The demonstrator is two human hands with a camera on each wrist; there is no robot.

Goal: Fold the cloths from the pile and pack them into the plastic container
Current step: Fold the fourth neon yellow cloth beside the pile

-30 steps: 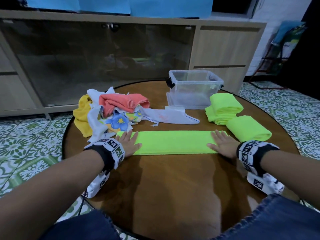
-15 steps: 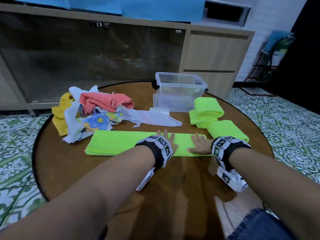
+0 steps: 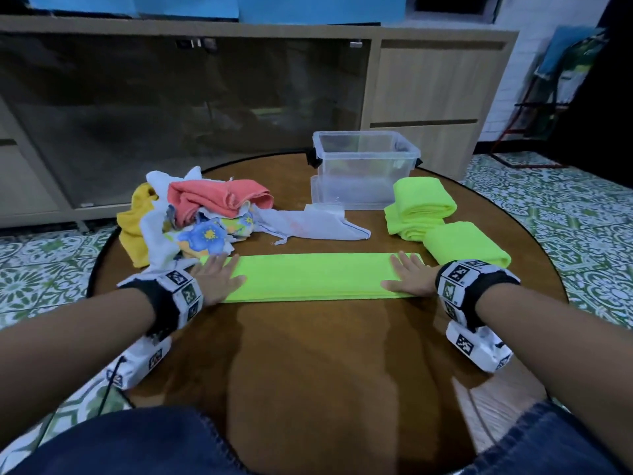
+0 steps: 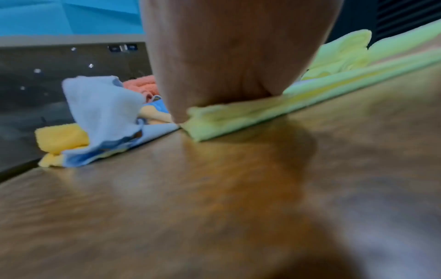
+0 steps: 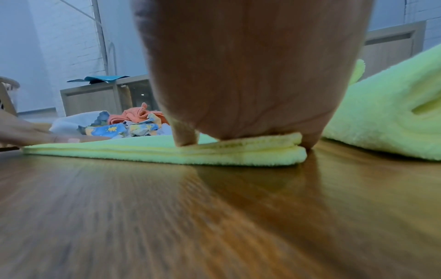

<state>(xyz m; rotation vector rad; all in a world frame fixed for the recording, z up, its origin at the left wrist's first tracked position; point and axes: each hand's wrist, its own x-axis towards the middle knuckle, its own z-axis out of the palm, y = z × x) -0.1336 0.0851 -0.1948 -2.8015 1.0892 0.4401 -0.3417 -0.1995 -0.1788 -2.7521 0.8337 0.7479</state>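
A lime-green cloth [image 3: 315,276], folded lengthwise into a long flat strip of several layers, lies across the middle of the round wooden counter [image 3: 329,365], running left to right in front of the person. The left hand [image 3: 217,277] lies palm-down on its left end and the right hand [image 3: 409,279] palm-down on its right end; on both, the fingers [image 3: 406,262] are straight and spread, pressing the cloth flat and gripping nothing. The right wrist view shows the heel of the right hand squashing the stacked layers at the strip's end, with the thumb reaching down to the cloth's top layer. Just beyond the left hand sits the unfolded pile [image 3: 191,217]: a coral cloth on top, a mustard-yellow one at the far left, a white one, and a floral print with blue flowers, with a pale white cloth [image 3: 315,226] trailing out of it toward the centre. Behind that, at the far side of the counter, stands the clear plastic container [image 3: 364,169], its lid off, with dark latches at both ends. To the right of the container rest two folded lime-green cloths [image 3: 423,207], one partly on the other, and a third folded one [image 3: 466,246] lies just beside the right wrist. Behind the counter stands a low wooden cabinet [image 3: 424,94] with dark glass doors, on a green patterned tile floor [image 3: 575,217].
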